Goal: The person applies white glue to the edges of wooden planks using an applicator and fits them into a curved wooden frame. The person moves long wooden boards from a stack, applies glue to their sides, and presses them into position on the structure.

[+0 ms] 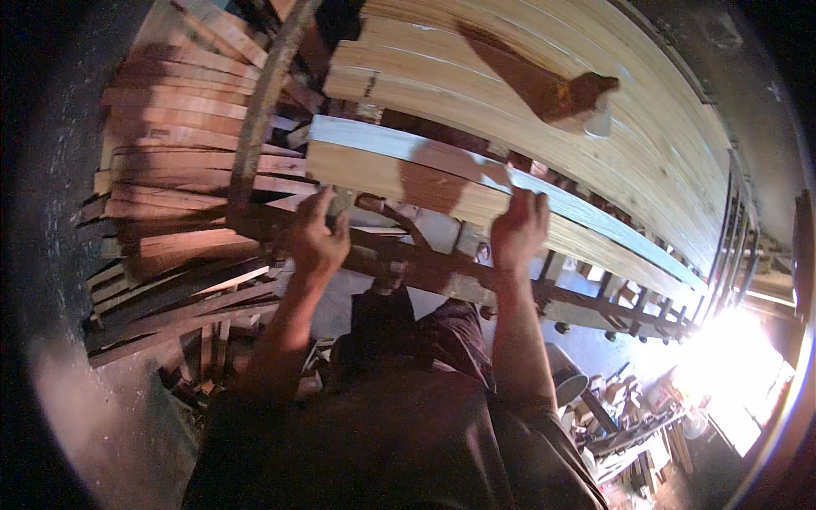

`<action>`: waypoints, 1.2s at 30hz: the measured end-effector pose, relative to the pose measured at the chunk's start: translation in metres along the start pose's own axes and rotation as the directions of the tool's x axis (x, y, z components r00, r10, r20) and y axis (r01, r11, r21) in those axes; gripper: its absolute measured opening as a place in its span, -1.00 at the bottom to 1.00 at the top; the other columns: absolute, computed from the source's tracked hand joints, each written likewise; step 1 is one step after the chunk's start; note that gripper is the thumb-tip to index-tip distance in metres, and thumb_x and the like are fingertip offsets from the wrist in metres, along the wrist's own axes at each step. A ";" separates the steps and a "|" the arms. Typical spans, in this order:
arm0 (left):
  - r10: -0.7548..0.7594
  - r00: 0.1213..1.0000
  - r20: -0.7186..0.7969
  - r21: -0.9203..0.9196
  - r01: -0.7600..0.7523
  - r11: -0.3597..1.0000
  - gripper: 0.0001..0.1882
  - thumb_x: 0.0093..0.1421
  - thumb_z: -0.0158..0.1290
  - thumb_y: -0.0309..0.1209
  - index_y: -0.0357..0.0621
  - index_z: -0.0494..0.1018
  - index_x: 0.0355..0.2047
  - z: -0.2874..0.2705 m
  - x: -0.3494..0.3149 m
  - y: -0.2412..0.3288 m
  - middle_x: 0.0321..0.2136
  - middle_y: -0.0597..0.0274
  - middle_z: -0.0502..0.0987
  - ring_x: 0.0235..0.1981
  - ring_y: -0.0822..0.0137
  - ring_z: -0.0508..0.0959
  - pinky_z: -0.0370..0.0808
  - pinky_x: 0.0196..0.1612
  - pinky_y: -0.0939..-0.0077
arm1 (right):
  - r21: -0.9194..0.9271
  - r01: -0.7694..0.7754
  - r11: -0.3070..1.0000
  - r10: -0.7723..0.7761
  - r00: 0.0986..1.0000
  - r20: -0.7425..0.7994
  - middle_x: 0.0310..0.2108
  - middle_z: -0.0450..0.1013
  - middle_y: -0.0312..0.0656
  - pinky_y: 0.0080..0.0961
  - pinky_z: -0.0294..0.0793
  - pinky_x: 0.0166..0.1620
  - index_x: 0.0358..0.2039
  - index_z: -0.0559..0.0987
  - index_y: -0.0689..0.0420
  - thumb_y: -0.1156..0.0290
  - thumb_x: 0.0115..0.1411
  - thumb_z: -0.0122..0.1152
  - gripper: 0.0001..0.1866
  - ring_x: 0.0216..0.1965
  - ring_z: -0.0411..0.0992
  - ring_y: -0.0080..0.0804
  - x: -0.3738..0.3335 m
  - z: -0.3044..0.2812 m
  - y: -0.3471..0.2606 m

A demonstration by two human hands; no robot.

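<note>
A long wooden board (357,170) with a bluish-white far edge strip lies across a dark metal rack (450,279) in front of me. My left hand (320,238) is at the board's near left corner, thumb and forefinger apart beside a small greyish block (342,202). A fingertip seems to touch the board's edge. Farther right, my right hand (520,231) has its fingers curled over the board's near edge. What its thumb does underneath is hidden. Shadows fall on the wood.
Beyond a gap lies a wide panel of joined planks (510,64). An upright metal bar (263,110) separates it from stacked reddish wood strips (183,93) at left. Lower right are a bucket (565,374), scattered offcuts (625,395) and a bright opening (739,365).
</note>
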State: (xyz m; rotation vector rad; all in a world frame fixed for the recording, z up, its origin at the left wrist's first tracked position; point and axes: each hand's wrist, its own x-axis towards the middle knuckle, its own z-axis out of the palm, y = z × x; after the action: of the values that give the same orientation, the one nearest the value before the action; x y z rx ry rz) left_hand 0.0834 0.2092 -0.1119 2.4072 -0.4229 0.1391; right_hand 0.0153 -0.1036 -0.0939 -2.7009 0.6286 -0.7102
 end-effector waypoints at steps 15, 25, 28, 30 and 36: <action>0.108 0.983 -0.150 0.141 -0.087 0.986 -0.76 0.15 0.08 -0.43 -0.25 0.49 -0.17 0.005 0.003 0.016 -0.26 -0.02 0.58 -0.23 -0.02 0.60 0.55 -0.16 0.15 | 0.641 -0.093 0.762 0.033 0.994 0.106 -0.35 0.46 0.00 -0.11 0.47 -0.20 -0.36 0.55 0.15 0.57 0.01 0.19 -0.86 -0.29 0.46 0.07 0.048 0.159 -0.204; 0.096 0.976 -0.196 0.239 -0.047 0.970 -0.78 0.14 0.11 -0.42 -0.23 0.54 -0.22 0.008 0.005 0.025 -0.31 0.04 0.62 -0.27 0.01 0.62 0.56 -0.19 0.17 | 0.711 -0.051 0.701 -0.020 0.996 0.091 -0.30 0.47 0.08 -0.10 0.47 -0.19 -0.32 0.54 0.17 0.62 0.06 0.08 -0.84 -0.22 0.46 0.15 0.033 0.149 -0.179; 0.150 0.960 -0.235 0.288 -0.079 0.954 -0.72 0.15 0.11 -0.34 -0.23 0.55 -0.18 0.013 0.001 0.016 -0.32 0.03 0.63 -0.24 0.02 0.62 0.57 -0.18 0.19 | 0.687 -0.171 0.706 0.048 0.980 0.195 -0.28 0.48 0.12 -0.09 0.47 -0.19 -0.29 0.53 0.20 0.60 0.07 0.07 -0.83 -0.18 0.46 0.14 0.038 0.133 -0.161; 0.090 0.966 -0.242 0.293 -0.016 0.956 -0.68 0.16 0.12 -0.30 -0.21 0.54 -0.14 0.021 0.002 0.008 -0.27 0.02 0.62 -0.23 0.04 0.63 0.57 -0.18 0.19 | 0.654 -0.201 0.729 0.130 0.979 0.157 -0.29 0.48 0.12 -0.13 0.48 -0.19 -0.29 0.53 0.21 0.57 0.10 0.09 -0.85 -0.21 0.46 0.13 0.039 0.121 -0.121; -0.135 0.973 -0.189 0.104 0.157 0.982 -0.65 0.23 0.13 -0.38 -0.22 0.50 0.01 0.017 -0.022 -0.055 -0.21 0.09 0.64 -0.22 0.20 0.62 0.53 -0.09 0.38 | 0.494 -0.376 0.784 0.365 0.923 0.124 -0.39 0.54 -0.09 -0.36 0.47 -0.21 -0.33 0.56 0.20 0.48 0.13 0.21 -0.90 -0.33 0.48 -0.35 -0.022 0.046 0.074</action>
State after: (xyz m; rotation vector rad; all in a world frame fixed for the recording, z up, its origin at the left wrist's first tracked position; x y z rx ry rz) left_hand 0.0813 0.2432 -0.1627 2.5043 -0.1562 0.3233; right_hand -0.0027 -0.1503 -0.1688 -2.0113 0.8044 -0.6288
